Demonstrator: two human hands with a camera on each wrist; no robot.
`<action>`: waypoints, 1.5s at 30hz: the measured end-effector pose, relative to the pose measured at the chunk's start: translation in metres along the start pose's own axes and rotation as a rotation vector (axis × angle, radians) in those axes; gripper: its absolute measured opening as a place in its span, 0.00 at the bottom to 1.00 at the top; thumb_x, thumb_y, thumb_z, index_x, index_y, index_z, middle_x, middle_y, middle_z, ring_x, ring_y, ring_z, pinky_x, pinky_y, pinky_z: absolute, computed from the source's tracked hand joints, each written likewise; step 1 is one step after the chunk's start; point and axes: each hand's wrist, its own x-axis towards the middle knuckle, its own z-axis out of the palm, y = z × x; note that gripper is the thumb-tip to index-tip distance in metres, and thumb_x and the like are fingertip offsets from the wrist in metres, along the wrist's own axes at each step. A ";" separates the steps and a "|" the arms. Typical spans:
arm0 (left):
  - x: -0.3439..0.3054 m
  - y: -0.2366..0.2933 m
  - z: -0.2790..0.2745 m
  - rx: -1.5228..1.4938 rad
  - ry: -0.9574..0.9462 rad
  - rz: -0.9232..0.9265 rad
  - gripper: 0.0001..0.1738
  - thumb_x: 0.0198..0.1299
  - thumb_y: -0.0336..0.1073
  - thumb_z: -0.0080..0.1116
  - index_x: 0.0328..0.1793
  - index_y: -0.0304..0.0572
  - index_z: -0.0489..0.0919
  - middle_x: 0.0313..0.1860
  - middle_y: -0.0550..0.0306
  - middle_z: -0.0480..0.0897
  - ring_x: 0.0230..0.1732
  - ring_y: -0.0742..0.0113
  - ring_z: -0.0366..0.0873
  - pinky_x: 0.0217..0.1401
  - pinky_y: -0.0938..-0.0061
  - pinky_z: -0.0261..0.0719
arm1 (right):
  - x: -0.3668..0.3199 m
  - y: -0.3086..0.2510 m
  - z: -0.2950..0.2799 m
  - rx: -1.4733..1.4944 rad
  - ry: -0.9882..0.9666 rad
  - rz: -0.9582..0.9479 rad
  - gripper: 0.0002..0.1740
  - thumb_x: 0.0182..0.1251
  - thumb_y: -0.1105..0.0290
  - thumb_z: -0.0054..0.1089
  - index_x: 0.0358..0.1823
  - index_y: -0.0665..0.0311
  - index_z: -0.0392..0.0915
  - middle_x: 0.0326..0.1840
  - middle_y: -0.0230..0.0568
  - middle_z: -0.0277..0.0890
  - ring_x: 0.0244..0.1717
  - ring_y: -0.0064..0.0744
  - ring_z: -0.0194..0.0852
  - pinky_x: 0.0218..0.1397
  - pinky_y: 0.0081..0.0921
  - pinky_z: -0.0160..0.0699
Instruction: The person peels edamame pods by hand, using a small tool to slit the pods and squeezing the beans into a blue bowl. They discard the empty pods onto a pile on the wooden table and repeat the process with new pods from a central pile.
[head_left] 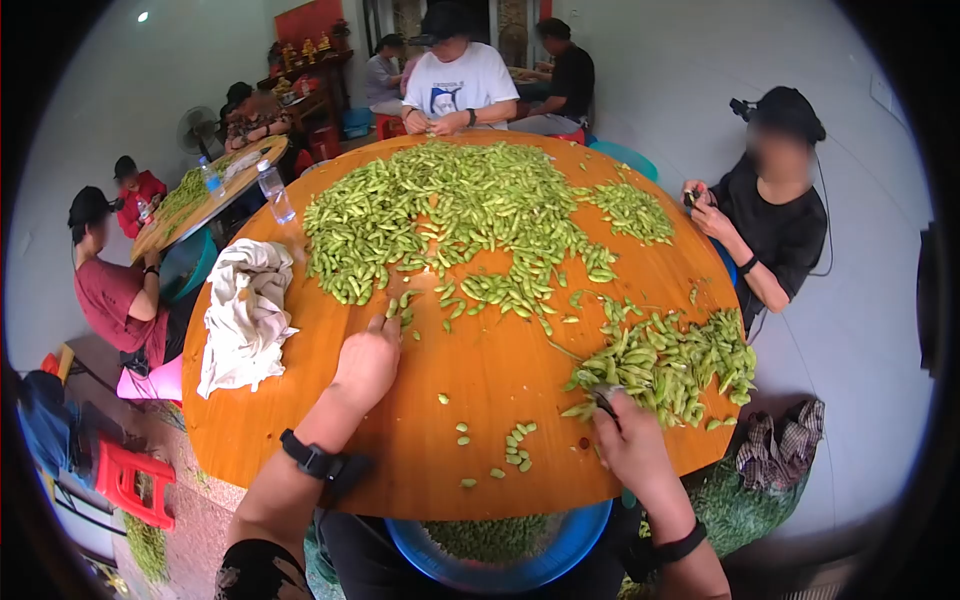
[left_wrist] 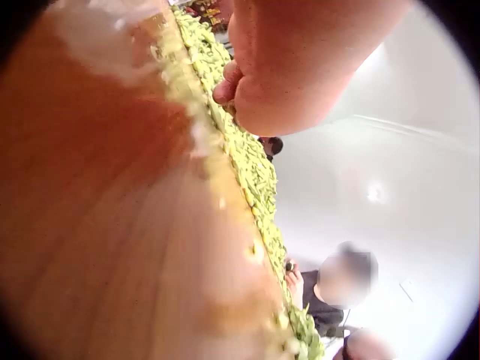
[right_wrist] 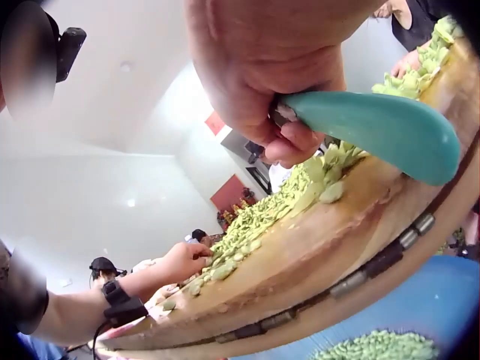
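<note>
The left hand (head_left: 368, 362) is at the near edge of the big pod heap (head_left: 450, 200), its fingertips pinching a green pod (head_left: 392, 308). In the left wrist view the same hand (left_wrist: 292, 67) has curled fingers, the pod mostly hidden. Beside the smaller pile of pods (head_left: 680, 365), the right hand (head_left: 635, 445) grips a tool whose metal end touches the pile's near side. The right wrist view shows the tool's teal handle (right_wrist: 375, 131) sticking out of the right hand (right_wrist: 277, 82). Between the hands lie several loose shelled beans (head_left: 515, 440).
A crumpled white cloth (head_left: 245, 315) and a water bottle (head_left: 275, 192) are on the table's left. Below the near edge (head_left: 420, 495) is a blue basin (head_left: 500, 578) with beans. People sit across and at the right; others sit around a second table (head_left: 215, 200).
</note>
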 end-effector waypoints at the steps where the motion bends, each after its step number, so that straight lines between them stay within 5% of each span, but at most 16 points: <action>1: -0.001 0.004 0.002 -0.005 -0.010 0.015 0.13 0.53 0.22 0.51 0.46 0.29 0.76 0.41 0.37 0.79 0.40 0.43 0.80 0.42 0.59 0.80 | 0.003 -0.001 0.004 0.000 0.010 0.016 0.05 0.62 0.76 0.56 0.35 0.69 0.70 0.28 0.61 0.72 0.32 0.64 0.72 0.32 0.43 0.71; 3: -0.004 0.011 0.008 -0.123 0.092 0.055 0.16 0.54 0.21 0.49 0.50 0.31 0.76 0.41 0.36 0.79 0.33 0.40 0.80 0.36 0.57 0.80 | 0.011 -0.006 0.008 -0.133 0.076 -0.238 0.05 0.62 0.76 0.55 0.34 0.70 0.69 0.26 0.59 0.71 0.30 0.63 0.71 0.30 0.42 0.70; 7: -0.001 0.000 0.027 -0.295 0.239 0.177 0.17 0.58 0.21 0.48 0.54 0.34 0.76 0.41 0.42 0.82 0.28 0.52 0.82 0.28 0.64 0.79 | 0.024 -0.007 0.012 -0.067 0.021 -0.176 0.03 0.61 0.78 0.52 0.34 0.69 0.69 0.24 0.57 0.68 0.24 0.56 0.70 0.27 0.38 0.68; 8: -0.003 0.015 0.012 -0.652 0.014 -0.029 0.16 0.61 0.21 0.47 0.54 0.35 0.76 0.41 0.48 0.83 0.26 0.61 0.80 0.26 0.70 0.77 | 0.027 0.001 0.021 -0.064 0.040 -0.315 0.04 0.63 0.76 0.51 0.38 0.68 0.72 0.21 0.49 0.71 0.19 0.42 0.71 0.24 0.32 0.69; 9: -0.006 0.028 0.001 -0.997 -0.228 -0.246 0.16 0.63 0.21 0.47 0.55 0.37 0.76 0.41 0.54 0.84 0.25 0.71 0.79 0.25 0.77 0.76 | 0.025 -0.007 0.025 -0.068 0.045 -0.303 0.04 0.63 0.76 0.51 0.38 0.68 0.72 0.21 0.49 0.71 0.19 0.42 0.71 0.24 0.32 0.69; 11: -0.011 0.049 -0.009 -1.144 -0.315 -0.242 0.15 0.65 0.22 0.46 0.56 0.39 0.77 0.40 0.58 0.83 0.25 0.77 0.76 0.25 0.82 0.74 | 0.025 -0.030 0.034 0.384 -0.274 0.129 0.07 0.67 0.72 0.51 0.42 0.66 0.75 0.20 0.36 0.72 0.16 0.26 0.70 0.20 0.24 0.69; 14: -0.019 0.075 -0.010 -1.345 -0.429 -0.221 0.16 0.67 0.23 0.46 0.58 0.43 0.77 0.40 0.63 0.82 0.25 0.83 0.73 0.25 0.87 0.71 | 0.032 -0.041 0.051 0.507 -0.377 0.294 0.09 0.69 0.69 0.52 0.43 0.66 0.76 0.23 0.28 0.72 0.16 0.15 0.69 0.17 0.17 0.67; 19: -0.035 0.096 0.001 -1.247 -0.291 -0.083 0.21 0.65 0.21 0.46 0.63 0.43 0.75 0.38 0.62 0.80 0.25 0.80 0.73 0.27 0.83 0.75 | 0.029 -0.038 0.060 0.596 -0.368 0.303 0.08 0.70 0.69 0.52 0.39 0.66 0.77 0.25 0.29 0.74 0.17 0.15 0.70 0.16 0.15 0.64; 21: -0.038 0.101 -0.005 -1.131 -0.290 -0.020 0.23 0.61 0.19 0.49 0.64 0.39 0.73 0.36 0.55 0.79 0.27 0.71 0.76 0.31 0.77 0.77 | 0.026 -0.036 0.059 0.589 -0.369 0.319 0.08 0.70 0.69 0.53 0.37 0.66 0.77 0.25 0.29 0.75 0.18 0.15 0.71 0.15 0.13 0.63; 23: -0.040 0.109 -0.006 -0.895 -0.072 0.200 0.24 0.58 0.18 0.52 0.62 0.37 0.74 0.34 0.55 0.76 0.27 0.69 0.76 0.31 0.77 0.75 | 0.022 -0.038 0.054 0.575 -0.352 0.352 0.08 0.70 0.69 0.53 0.37 0.65 0.77 0.24 0.28 0.74 0.18 0.14 0.70 0.16 0.13 0.62; 24: -0.041 0.109 -0.004 -0.887 -0.069 0.196 0.26 0.53 0.17 0.55 0.61 0.37 0.75 0.35 0.51 0.76 0.29 0.63 0.78 0.32 0.73 0.75 | 0.020 -0.038 0.053 0.571 -0.350 0.356 0.08 0.70 0.69 0.53 0.37 0.65 0.77 0.24 0.28 0.74 0.18 0.14 0.70 0.16 0.13 0.62; 31: -0.041 0.104 0.006 -0.945 -0.012 0.202 0.25 0.54 0.16 0.53 0.60 0.36 0.75 0.34 0.52 0.78 0.30 0.65 0.79 0.32 0.77 0.77 | 0.016 -0.029 0.066 0.605 -0.325 0.326 0.09 0.68 0.72 0.53 0.45 0.65 0.78 0.24 0.28 0.73 0.19 0.14 0.68 0.20 0.15 0.68; 34: -0.043 0.101 0.010 -1.046 -0.104 0.123 0.23 0.55 0.17 0.53 0.59 0.34 0.74 0.43 0.44 0.80 0.40 0.52 0.81 0.43 0.69 0.79 | 0.016 -0.031 0.073 0.580 -0.275 0.284 0.11 0.68 0.74 0.53 0.48 0.62 0.79 0.23 0.26 0.71 0.20 0.13 0.66 0.21 0.15 0.66; 36: -0.044 0.103 0.013 -1.078 -0.047 0.107 0.19 0.60 0.17 0.48 0.57 0.36 0.76 0.35 0.58 0.80 0.29 0.77 0.77 0.33 0.81 0.78 | 0.016 -0.032 0.076 0.557 -0.237 0.259 0.11 0.67 0.74 0.53 0.50 0.61 0.79 0.22 0.25 0.70 0.21 0.12 0.64 0.22 0.15 0.66; 45: -0.040 0.095 0.011 -1.341 -0.263 -0.037 0.13 0.67 0.25 0.49 0.57 0.40 0.76 0.35 0.65 0.80 0.27 0.84 0.73 0.26 0.88 0.71 | 0.021 -0.029 0.081 0.576 -0.198 0.261 0.11 0.67 0.74 0.52 0.48 0.61 0.79 0.21 0.25 0.69 0.20 0.12 0.63 0.22 0.14 0.63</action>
